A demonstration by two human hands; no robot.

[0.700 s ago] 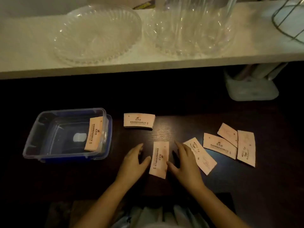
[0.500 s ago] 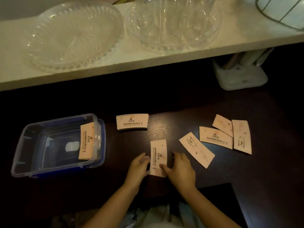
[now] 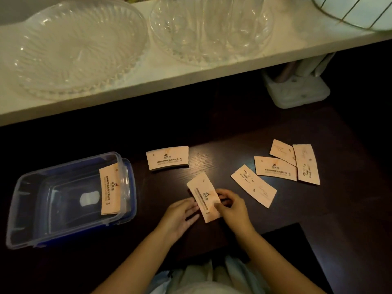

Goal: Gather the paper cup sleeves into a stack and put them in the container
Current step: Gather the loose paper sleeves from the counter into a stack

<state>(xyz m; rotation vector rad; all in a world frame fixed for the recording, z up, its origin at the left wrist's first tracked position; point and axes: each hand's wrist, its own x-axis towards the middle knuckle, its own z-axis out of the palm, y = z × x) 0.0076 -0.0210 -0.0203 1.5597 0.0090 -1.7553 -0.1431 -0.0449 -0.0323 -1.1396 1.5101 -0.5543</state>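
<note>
I count four loose sleeves on the dark table (image 3: 212,132) to my right: one angled sleeve (image 3: 253,186) nearest my hands, then a cluster of three (image 3: 275,169) overlapping at their edges. A small stack (image 3: 167,158) lies flat further back at centre, and another stack (image 3: 109,189) leans inside the clear blue-based container (image 3: 70,198) on my left, against its right wall. How many sleeves each stack has, I cannot tell.

Both hands are on one more sleeve stack (image 3: 204,197), tilted, near the table's front edge. My right hand (image 3: 232,206) pinches its right edge, thumb on top, fingers curled under. My left hand (image 3: 180,215) is loosely open, fingertips touching the left edge.

The sleeves carry a small dark logo and a printed line of Chinese characters, too small for me to read.

On the white shelf (image 3: 148,66) above stand two clear glass dishes (image 3: 80,47).
</note>
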